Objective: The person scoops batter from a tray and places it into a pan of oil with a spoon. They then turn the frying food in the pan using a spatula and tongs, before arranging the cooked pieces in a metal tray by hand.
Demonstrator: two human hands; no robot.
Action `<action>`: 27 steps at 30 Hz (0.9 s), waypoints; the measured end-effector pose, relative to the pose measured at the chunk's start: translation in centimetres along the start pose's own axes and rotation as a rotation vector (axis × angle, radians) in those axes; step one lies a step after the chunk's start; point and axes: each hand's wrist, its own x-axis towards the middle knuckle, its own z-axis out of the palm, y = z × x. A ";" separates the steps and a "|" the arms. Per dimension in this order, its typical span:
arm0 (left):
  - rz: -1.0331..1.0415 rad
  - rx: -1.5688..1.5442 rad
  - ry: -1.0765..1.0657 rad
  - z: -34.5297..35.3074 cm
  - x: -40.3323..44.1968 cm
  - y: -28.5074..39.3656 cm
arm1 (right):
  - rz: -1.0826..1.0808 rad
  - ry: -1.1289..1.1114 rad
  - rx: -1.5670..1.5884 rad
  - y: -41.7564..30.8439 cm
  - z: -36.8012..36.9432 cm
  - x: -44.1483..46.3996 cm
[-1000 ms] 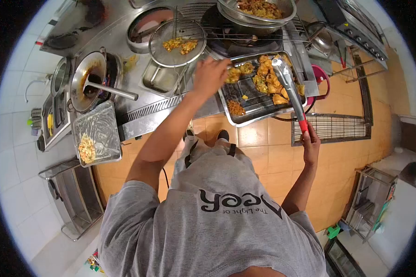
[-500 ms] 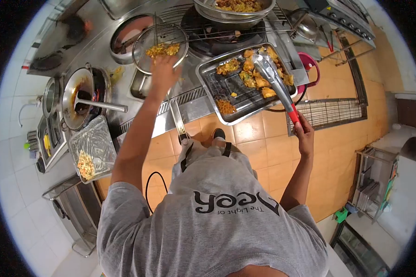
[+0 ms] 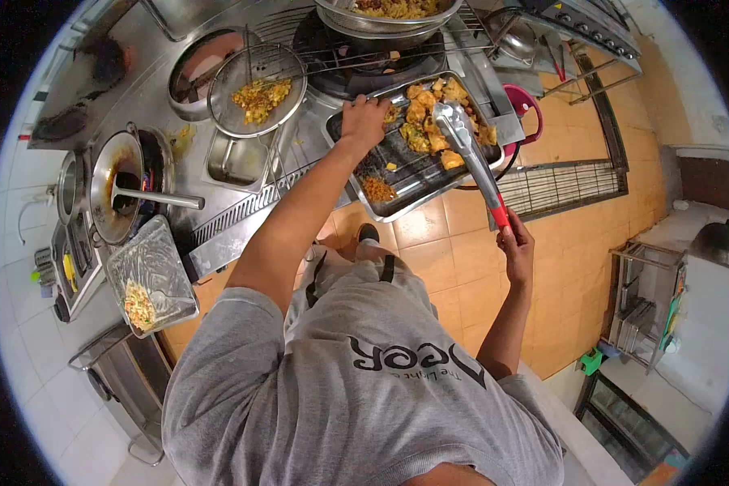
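My right hand (image 3: 517, 245) is closed around the red handle of a pair of metal tongs (image 3: 479, 166), whose head rests over the fried pieces (image 3: 429, 121) in a rectangular metal tray (image 3: 356, 168). At the tray's upper left edge, my left hand (image 3: 364, 121) bends its fingers over a fried piece (image 3: 391, 114), which shows only in part. The fingertips' undersides are hidden, so their hold is unclear. Orange-brown crumbs (image 3: 377, 189) lie in the tray's near left part. Left of that hand, a round strainer (image 3: 257, 85) holds yellow-brown fried bits (image 3: 261, 99).
A wok (image 3: 115, 186) with a ladle (image 3: 158, 197) stands at left. Before it, a tray (image 3: 166, 285) carries a pale chopped mix. A metal bowl (image 3: 386, 28) of fried food sits at the back; a pink bucket (image 3: 528, 113) stands right of the tray.
My left hand has moved right, from the strainer to the tray's upper left edge. The fried bits in the strainer are uncovered. My right hand keeps its grip on the tongs. The view has shifted slightly.
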 end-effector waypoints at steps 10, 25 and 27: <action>-0.121 -0.333 0.244 -5.6 -3.7 -1.0 | -0.008 -0.030 -0.010 -0.3 0.5 1.7; -0.472 -0.020 0.458 -9.5 -5.5 -25.9 | 0.027 -0.067 0.048 -0.3 2.9 3.0; -0.478 -0.042 0.429 -8.3 -3.6 -27.2 | 0.038 -0.052 0.012 -0.1 3.0 2.4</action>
